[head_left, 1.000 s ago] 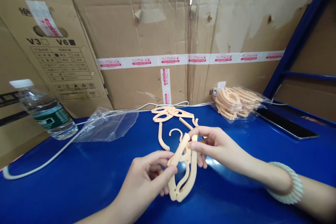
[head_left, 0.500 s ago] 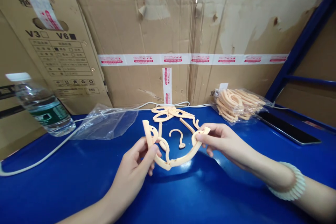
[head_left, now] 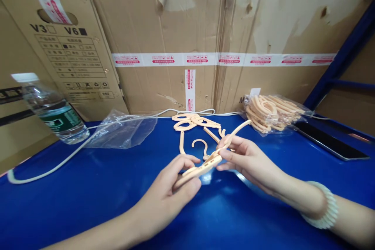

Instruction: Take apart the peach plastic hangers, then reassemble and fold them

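Note:
Between my hands are joined peach plastic folding-hanger pieces point(head_left: 208, 166), tilted up toward the right. My left hand point(head_left: 178, 181) is closed on their lower left end, thumb along the near side. Fingers of my right hand point(head_left: 238, 154) pinch the pieces near the middle, and a curved arm sticks up past them. Just behind lies a loose hanger hook point(head_left: 199, 143) on the blue table point(head_left: 117, 199). A loose hanger arm point(head_left: 182, 142) is left of the hook, another strip point(head_left: 211, 134) to its right. My fingers partly cover the joint.
Farther back lies a folded peach hanger point(head_left: 196, 121). A bag of hanger parts point(head_left: 272, 113) and a black phone point(head_left: 331, 140) are at the right. On the left are a water bottle point(head_left: 55, 113), a clear plastic bag point(head_left: 125, 131) and a white cable point(head_left: 55, 170). Cardboard point(head_left: 164, 27) stands behind.
The pieces, earlier spread in a wide curve between both hands, are now turned and brought together. My left hand has moved right, closer to my right hand. The view has shifted slightly.

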{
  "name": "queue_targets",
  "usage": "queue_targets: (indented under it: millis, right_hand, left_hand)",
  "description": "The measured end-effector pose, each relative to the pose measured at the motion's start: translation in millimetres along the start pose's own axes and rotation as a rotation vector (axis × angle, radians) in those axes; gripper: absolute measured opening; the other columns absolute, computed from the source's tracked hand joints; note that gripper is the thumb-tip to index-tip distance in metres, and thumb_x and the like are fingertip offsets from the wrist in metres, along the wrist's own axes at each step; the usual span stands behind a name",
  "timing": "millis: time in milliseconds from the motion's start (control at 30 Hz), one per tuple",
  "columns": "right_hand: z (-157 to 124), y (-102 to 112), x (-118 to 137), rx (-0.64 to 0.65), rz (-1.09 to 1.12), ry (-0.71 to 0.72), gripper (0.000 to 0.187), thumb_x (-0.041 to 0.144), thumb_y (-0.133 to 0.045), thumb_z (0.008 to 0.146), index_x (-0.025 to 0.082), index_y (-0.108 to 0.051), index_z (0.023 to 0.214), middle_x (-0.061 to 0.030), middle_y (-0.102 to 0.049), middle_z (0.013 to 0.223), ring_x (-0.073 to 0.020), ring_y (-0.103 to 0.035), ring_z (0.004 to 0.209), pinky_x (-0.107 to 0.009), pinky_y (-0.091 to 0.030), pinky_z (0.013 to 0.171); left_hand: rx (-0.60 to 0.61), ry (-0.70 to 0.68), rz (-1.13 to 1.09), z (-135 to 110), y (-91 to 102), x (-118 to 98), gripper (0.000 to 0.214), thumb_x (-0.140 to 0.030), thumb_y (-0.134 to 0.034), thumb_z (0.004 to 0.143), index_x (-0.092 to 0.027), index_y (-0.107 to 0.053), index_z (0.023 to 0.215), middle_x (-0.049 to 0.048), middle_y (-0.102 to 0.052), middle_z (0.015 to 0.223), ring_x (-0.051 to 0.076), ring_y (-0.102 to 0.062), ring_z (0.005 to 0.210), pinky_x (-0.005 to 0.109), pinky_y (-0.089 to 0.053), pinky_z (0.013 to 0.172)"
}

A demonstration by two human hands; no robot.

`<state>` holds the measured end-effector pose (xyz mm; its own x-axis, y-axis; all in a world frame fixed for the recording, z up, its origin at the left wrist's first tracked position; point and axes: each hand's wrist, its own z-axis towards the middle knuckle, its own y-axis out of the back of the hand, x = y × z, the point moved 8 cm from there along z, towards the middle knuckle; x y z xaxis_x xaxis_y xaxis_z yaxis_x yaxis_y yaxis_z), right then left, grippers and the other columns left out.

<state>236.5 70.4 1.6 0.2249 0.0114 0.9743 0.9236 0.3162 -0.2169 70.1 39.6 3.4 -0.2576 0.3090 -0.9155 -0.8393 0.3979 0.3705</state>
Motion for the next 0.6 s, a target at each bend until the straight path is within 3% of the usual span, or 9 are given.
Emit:
queue_targets:
  millis: [67,167,233,333,467,600]
  right_hand:
    - [-2.2,-8.2,-4.8,0.027,-0.005,0.02,0.027,0.035,-0.083,0.073,0.018,-0.063,0.081,0.0002,-0.066,0.082,-0.0134,-0.069,0.073,-0.024,-0.061,0.065]
    - [-4.7,-16.6,-10.3,0.07,-0.043,0.019,0.028,0.036,-0.082,0.074,0.018,-0.062,0.081,0.0,-0.066,0.082,-0.0139,-0.07,0.07,-0.027,-0.061,0.066]
    - [-6.0,-20.8,-12.2,0.114,-0.082,0.009,0.027,0.038,-0.079,0.077,0.018,-0.061,0.083,-0.0013,-0.068,0.081,-0.0154,-0.071,0.07,-0.03,-0.061,0.067]
    - [-7.5,-22.2,-6.4,0.13,-0.201,0.069,0.022,0.036,-0.076,0.081,0.018,-0.064,0.082,-0.0028,-0.069,0.082,-0.0159,-0.07,0.073,-0.03,-0.06,0.071]
    - [-10.4,-25.3,5.7,0.117,-0.367,0.19,0.018,0.034,-0.074,0.082,0.018,-0.066,0.078,-0.0027,-0.067,0.081,-0.0151,-0.067,0.076,-0.027,-0.057,0.071]
    - [-13.9,-34.5,12.4,0.169,-0.507,0.283,0.019,0.035,-0.069,0.087,0.017,-0.069,0.083,-0.0043,-0.069,0.081,-0.0158,-0.067,0.075,-0.026,-0.056,0.066]
  left_hand:
    - [0.088,0.058,-0.1,-0.1,-8.6,5.0,0.027,-0.045,-0.051,0.094,-0.021,-0.052,0.084,0.0035,-0.064,0.11,0.017,-0.056,0.089,0.026,-0.043,0.075]
    - [0.16,0.141,-0.263,2.3,-18.8,12.2,0.03,-0.048,-0.048,0.095,-0.02,-0.051,0.083,0.0032,-0.066,0.089,0.017,-0.059,0.082,0.028,-0.044,0.075]
    - [0.174,0.177,-0.353,4.7,-23.5,14.5,0.028,-0.045,-0.054,0.093,-0.02,-0.049,0.083,0.0017,-0.066,0.08,0.014,-0.06,0.068,0.027,-0.045,0.067]
    - [0.179,0.216,-0.437,7.0,-26.6,14.6,0.029,-0.042,-0.063,0.085,-0.02,-0.045,0.083,0.0029,-0.067,0.084,0.01,-0.056,0.055,0.024,-0.042,0.056]
    - [0.193,0.249,-0.371,7.4,-23.8,14.5,0.027,-0.041,-0.063,0.084,-0.018,-0.054,0.096,0.0,-0.063,0.08,0.009,-0.052,0.053,0.021,-0.038,0.052]
    - [0.192,0.271,-0.206,5.7,-19.4,20.4,0.024,-0.039,-0.061,0.087,-0.016,-0.061,0.093,-0.004,-0.052,0.07,0.009,-0.043,0.055,0.02,-0.031,0.049]
